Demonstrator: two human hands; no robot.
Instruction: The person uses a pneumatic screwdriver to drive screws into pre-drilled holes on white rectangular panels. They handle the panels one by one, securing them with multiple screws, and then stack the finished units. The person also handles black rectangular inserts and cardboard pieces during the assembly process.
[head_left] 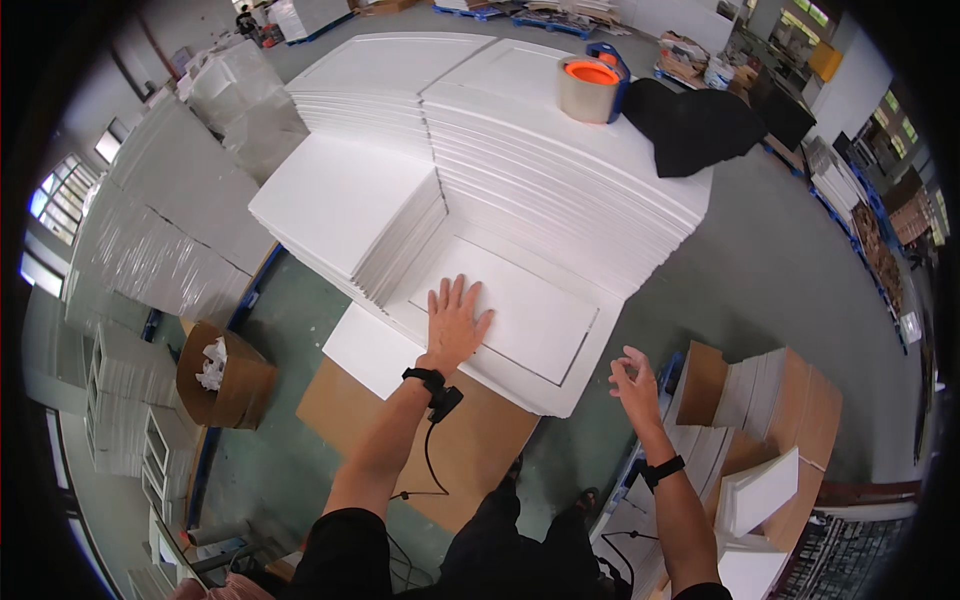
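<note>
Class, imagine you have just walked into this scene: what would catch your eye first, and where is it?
The tall stacks of white panels fill the middle, with a roll of tape with an orange core and a black cloth on top at the back. In front, the left hand lies flat on a low white panel, while the right hand hovers open beside its edge.

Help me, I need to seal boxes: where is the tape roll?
The tape roll sits at the top of the head view, on the tallest white panel stack, beside the black cloth.

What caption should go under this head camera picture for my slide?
Left hand flat on a white recessed panel, right hand open in the air beside it, tape roll atop the tall stack.
</note>
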